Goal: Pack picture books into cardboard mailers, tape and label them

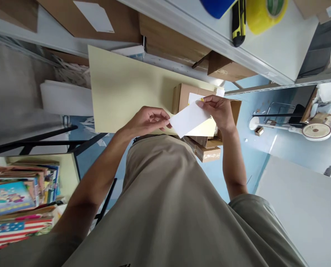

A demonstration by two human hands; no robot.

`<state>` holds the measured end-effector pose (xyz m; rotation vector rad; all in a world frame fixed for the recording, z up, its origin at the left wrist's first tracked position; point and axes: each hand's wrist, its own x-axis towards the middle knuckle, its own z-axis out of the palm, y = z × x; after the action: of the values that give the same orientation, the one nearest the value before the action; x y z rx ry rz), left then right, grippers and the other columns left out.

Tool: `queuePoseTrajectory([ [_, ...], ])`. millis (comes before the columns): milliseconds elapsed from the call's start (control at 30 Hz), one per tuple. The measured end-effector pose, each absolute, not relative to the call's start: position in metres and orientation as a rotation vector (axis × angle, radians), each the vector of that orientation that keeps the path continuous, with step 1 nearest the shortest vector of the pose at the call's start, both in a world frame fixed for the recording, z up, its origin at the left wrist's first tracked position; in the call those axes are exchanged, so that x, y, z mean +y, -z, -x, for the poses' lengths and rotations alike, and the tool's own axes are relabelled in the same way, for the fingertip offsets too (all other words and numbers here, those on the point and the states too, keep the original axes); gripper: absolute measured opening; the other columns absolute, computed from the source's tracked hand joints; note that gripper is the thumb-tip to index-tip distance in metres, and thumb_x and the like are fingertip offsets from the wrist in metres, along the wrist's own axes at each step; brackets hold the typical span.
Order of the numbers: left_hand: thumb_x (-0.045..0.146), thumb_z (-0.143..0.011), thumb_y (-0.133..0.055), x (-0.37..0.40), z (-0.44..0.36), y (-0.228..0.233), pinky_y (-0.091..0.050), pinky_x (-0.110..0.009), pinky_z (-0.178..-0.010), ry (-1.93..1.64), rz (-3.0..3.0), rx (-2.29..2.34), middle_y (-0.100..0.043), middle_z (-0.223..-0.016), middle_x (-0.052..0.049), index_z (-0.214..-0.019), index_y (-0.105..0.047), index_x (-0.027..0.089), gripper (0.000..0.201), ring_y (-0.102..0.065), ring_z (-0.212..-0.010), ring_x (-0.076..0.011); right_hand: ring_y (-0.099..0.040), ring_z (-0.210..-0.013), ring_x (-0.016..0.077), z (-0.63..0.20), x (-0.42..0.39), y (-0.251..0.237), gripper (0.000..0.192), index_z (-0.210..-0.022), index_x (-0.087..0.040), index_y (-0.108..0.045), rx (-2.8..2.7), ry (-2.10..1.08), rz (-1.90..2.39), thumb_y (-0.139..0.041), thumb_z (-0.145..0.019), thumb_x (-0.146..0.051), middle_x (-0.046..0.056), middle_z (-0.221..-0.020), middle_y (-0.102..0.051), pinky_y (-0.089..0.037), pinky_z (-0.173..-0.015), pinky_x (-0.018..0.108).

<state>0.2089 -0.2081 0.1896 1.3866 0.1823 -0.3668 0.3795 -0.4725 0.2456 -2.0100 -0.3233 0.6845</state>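
A blank white slip of paper [190, 118] is stretched at a slant between my two hands, above a pale yellow tabletop [126, 89]. My left hand [151, 120] pinches its lower left corner between thumb and fingers. At the upper right corner, my right hand [217, 109] grips it with the thumb on top, where a small bit of yellow shows. Just behind the paper, a brown cardboard box [183, 92] rests on the tabletop. A white label on that box is partly covered by the paper.
Above the tabletop, a shelf [271, 48] holds a yellow-black utility knife [239, 22] and a roll of yellow tape [261, 18]. More cardboard boxes [176, 37] stand behind. Books [12, 196] are stacked at lower left; a white fan [317, 131] stands at right.
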Motion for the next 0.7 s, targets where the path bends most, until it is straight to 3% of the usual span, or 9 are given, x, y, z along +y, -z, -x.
queuePoseTrajectory([
  [233, 0.068, -0.089, -0.085, -0.182, -0.204, -0.179, -0.075, -0.040, -0.082, 0.329, -1.365, 0.188, -0.084, -0.092, -0.010, -0.097, -0.082, 0.019, 0.050, -0.084, -0.091, -0.0273, -0.080, -0.126, 0.0276, -0.332, -0.424, -0.247, 0.037, -0.130, -0.028, -0.081, -0.503, -0.472, 2.328, -0.069, -0.111, -0.057, 0.010, -0.133, -0.082, -0.070, -0.103, 0.045],
  [400, 0.060, -0.095, -0.080, -0.172, -0.199, -0.174, -0.072, -0.035, -0.082, 0.310, -1.402, 0.166, -0.085, -0.098, -0.010, -0.098, -0.081, 0.019, 0.042, -0.083, -0.097, -0.0254, -0.084, -0.109, 0.0233, -0.280, -0.384, -0.260, 0.025, -0.115, -0.033, -0.086, -0.549, -0.724, 2.167, -0.071, -0.110, -0.052, 0.003, -0.120, -0.086, -0.072, -0.102, 0.041],
  [700, 0.051, -0.097, -0.074, -0.150, -0.194, -0.171, -0.062, -0.026, -0.069, 0.281, -1.448, 0.062, -0.083, -0.094, -0.008, -0.098, -0.081, 0.019, 0.033, -0.081, -0.094, -0.0228, -0.085, -0.098, 0.0235, -0.268, -0.357, -0.245, 0.016, -0.101, -0.028, -0.085, -0.427, -0.785, 2.179, -0.076, -0.103, -0.040, 0.001, -0.104, -0.087, -0.072, -0.096, 0.039],
])
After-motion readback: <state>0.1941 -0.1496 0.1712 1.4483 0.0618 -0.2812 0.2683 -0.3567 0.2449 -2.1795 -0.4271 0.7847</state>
